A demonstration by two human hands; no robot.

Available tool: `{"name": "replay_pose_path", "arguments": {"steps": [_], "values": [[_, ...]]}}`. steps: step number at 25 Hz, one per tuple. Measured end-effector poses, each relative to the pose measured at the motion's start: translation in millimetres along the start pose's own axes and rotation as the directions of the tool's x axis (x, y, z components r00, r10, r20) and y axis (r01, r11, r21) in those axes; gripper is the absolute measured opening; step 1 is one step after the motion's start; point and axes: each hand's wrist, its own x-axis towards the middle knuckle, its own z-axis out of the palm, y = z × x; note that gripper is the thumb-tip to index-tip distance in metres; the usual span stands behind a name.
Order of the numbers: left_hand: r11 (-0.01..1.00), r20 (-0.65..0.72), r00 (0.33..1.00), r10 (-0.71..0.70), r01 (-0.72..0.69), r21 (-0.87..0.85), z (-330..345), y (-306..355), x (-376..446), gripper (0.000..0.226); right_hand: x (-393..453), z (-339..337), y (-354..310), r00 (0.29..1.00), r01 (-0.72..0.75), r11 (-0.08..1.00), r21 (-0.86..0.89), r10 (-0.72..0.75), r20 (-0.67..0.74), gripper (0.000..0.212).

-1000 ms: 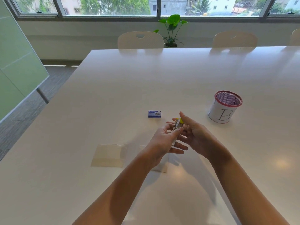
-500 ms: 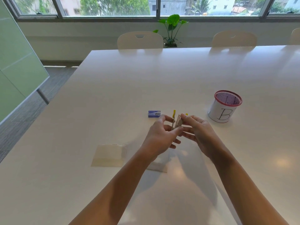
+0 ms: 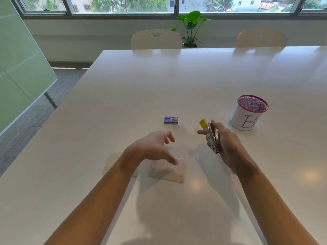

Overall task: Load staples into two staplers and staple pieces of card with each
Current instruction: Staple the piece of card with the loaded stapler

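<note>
My right hand (image 3: 227,147) grips a small metal stapler (image 3: 213,137) with a yellow top (image 3: 203,123), swung open and held upright above the table. My left hand (image 3: 155,147) hovers with loosely spread fingers over a pale card (image 3: 174,171) and holds nothing. A second pale card (image 3: 113,162) lies to the left, partly hidden by my left forearm. A small blue staple box (image 3: 171,120) sits on the table beyond my left hand.
A white mesh cup with a red rim, marked "B" (image 3: 247,113), stands right of the stapler. The white table (image 3: 159,82) stretches far ahead, with chairs (image 3: 156,38) and a potted plant (image 3: 191,27) behind its far edge. A green panel (image 3: 21,68) stands at left.
My left hand has let go of the stapler and moved left and down over the card. My right hand has carried the stapler rightward, keeping hold of it.
</note>
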Motion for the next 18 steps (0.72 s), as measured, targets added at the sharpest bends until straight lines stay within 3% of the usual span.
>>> {"name": "replay_pose_path", "arguments": {"steps": [2,5,18], "values": [[0.981,0.063,0.998,-0.018,0.005,0.196,2.4,-2.0,-1.1,0.088,-0.6,-1.0,-1.3,1.0,-0.012,0.999,0.044,0.012,-0.021,0.056],[0.955,0.07,0.998,0.01,-0.03,0.296,8.8,-1.6,0.7,0.098,-1.0,-1.1,-3.9,0.998,0.001,0.998,0.06,0.002,-0.062,0.039],[0.966,0.046,0.996,-0.083,0.069,0.249,16.4,-2.1,5.6,0.083,-3.4,5.9,-1.6,0.999,-0.014,1.0,0.011,0.015,-0.048,0.035]]}}
